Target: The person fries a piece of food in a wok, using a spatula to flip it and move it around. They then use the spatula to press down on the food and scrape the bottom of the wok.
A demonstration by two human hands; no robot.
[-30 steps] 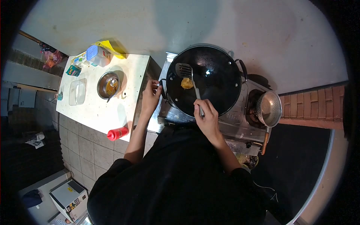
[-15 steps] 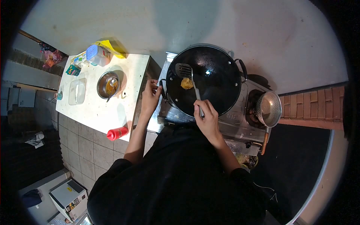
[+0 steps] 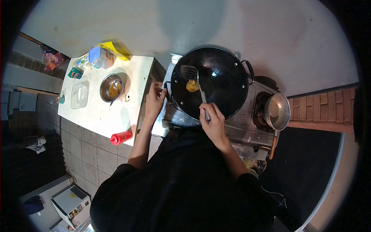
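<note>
A black wok (image 3: 220,96) sits on the stove, with a small golden-brown fried piece of food (image 3: 192,86) left of its middle. My right hand (image 3: 212,119) is closed around the grey handle of a slotted spatula (image 3: 189,72). The spatula's black head rests inside the wok, just above the food. At the wok's left side, my left hand (image 3: 155,98) has its fingers curled at the black loop handle (image 3: 167,92). The fingertips partly hide their contact with it.
Right of the wok, a hammered metal saucepan (image 3: 277,112) stands on the stove (image 3: 241,104). The white table (image 3: 96,120) at left holds a metal bowl (image 3: 103,92) with a spoon, a clear plastic container (image 3: 80,94), a red bottle (image 3: 121,137) and several packages.
</note>
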